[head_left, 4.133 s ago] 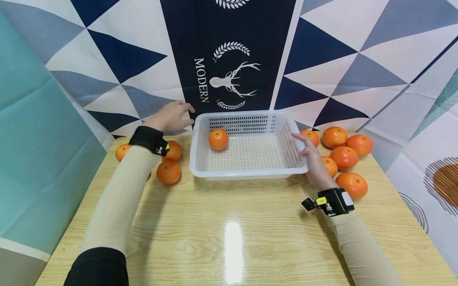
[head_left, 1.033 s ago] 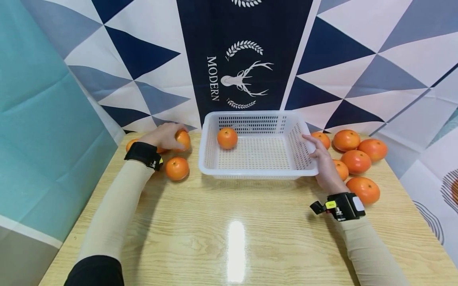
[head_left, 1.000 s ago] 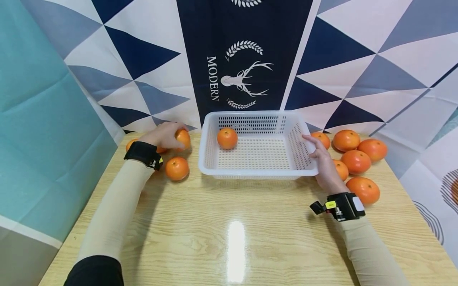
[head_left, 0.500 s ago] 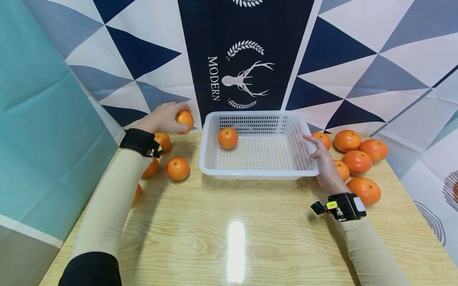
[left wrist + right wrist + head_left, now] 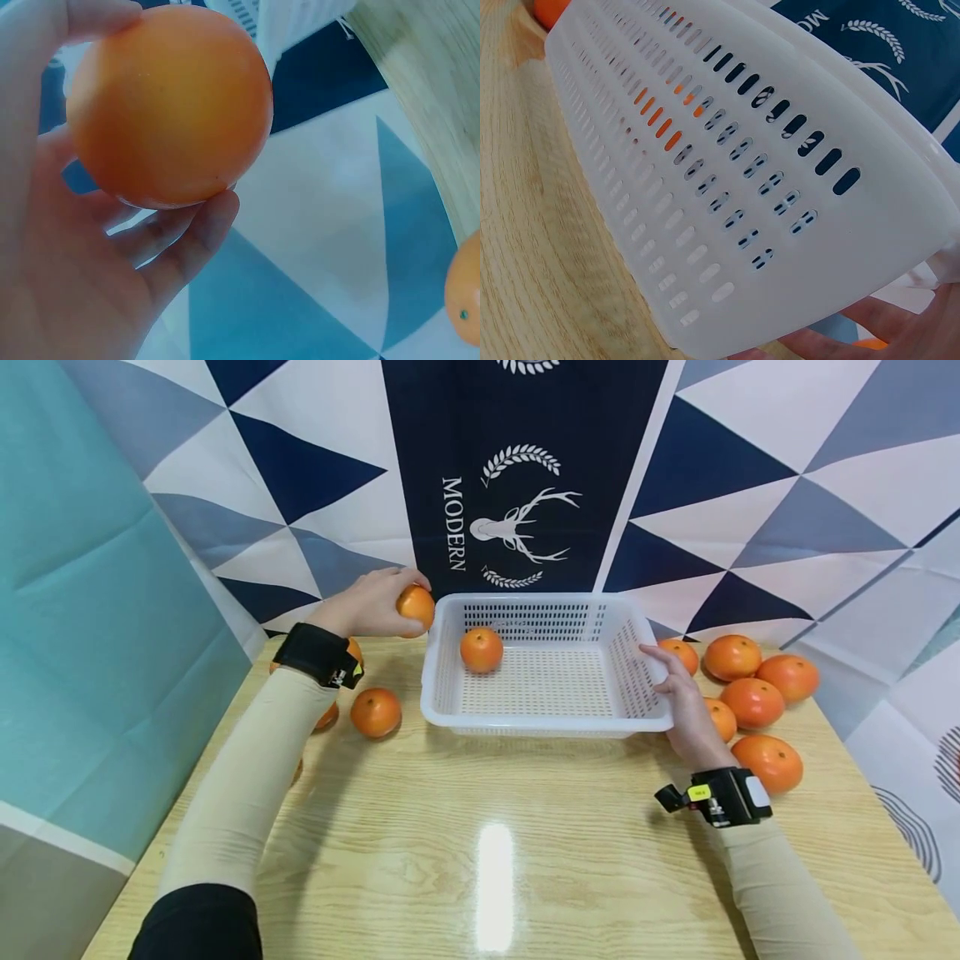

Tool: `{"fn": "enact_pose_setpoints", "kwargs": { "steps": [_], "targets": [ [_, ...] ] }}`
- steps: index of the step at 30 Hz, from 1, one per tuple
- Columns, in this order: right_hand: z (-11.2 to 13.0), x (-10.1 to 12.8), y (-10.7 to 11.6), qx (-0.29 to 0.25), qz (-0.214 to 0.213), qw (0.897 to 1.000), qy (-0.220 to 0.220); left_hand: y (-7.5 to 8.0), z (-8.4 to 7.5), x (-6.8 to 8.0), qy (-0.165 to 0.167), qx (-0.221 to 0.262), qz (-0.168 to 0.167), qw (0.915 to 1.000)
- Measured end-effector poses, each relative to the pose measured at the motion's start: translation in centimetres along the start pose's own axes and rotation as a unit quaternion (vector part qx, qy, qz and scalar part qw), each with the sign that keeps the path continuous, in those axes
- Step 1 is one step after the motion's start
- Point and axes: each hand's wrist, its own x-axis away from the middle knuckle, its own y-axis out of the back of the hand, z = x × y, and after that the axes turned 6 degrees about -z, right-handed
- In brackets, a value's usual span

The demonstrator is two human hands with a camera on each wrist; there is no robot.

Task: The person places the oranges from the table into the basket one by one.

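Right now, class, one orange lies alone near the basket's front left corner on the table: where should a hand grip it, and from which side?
Grip the lone orange across its round middle, coming from above. It sits free on the table, with the basket close on its right, so a top approach looks clearest.

Staged recording setup, not lived-in room. Evidence: small light-wood laminate table (image 5: 525, 860) boxed in by hung printed cloth w/ navy/grey/white triangles, "MODERN" + stag emblem (image 5: 517, 527), directly behind hand-held orange; plain teal fabric panel (image 5: 82, 610) to left of grip. Black wrist-worn camera bands (image 5: 720, 796) on both beige-sleeved arms. Props only: white perforated plastic basket (image 5: 637, 672), loose oranges (image 5: 750, 702) both sides of basket.
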Motion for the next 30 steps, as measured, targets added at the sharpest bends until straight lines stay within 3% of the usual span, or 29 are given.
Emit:
{"fn": "enact_pose_setpoints", "kwargs": {
  "steps": [6, 12, 19, 30],
  "targets": [
    [-0.4, 0.5, 0.1, 0.012, 0.006, 1.000, 0.015, -0.7, -1.9, -0.7, -0.007, 0.001, 0.014, 0.9999],
    [-0.4, 0.5, 0.2, 0.016, 0.006, 1.000, 0.009, -1.1, -4.2, -1.3, -0.031, -0.027, 0.016, 0.9990],
    [-0.4, 0.4, 0.1, 0.020, 0.009, 1.000, 0.011, -1.6, -6.3, -2.3, -0.064, -0.003, 0.036, 0.9973],
    [-0.3, 0.3, 0.1, 0.013, 0.007, 1.000, 0.003, -2.2, -7.9, -3.5, -0.089, -0.009, 0.037, 0.9953]
  ]
}}
